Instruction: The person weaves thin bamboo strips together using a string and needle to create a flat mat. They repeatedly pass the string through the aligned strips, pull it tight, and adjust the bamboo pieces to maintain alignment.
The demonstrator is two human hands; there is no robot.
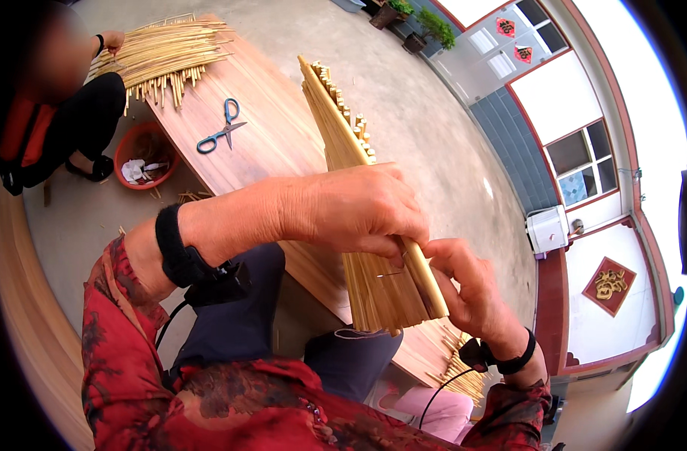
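Note:
A panel of pale yellow stalks, bound side by side, stands on edge in front of me, its long row of cut ends running away toward the far side. My left hand is wrapped over its top edge, fingers closed on the stalks. A thin needle-like sliver shows against the panel's near face. At the right side of the same edge, my right hand has its fingers curled and pinched; what is between them is hidden. A loop of pale thread hangs under the panel's lower end.
Blue-handled scissors lie spread on the wooden table. A pile of stalks covers its far left end, where another person's hand rests. An orange bucket stands beside the table. More stalks lie at the lower right.

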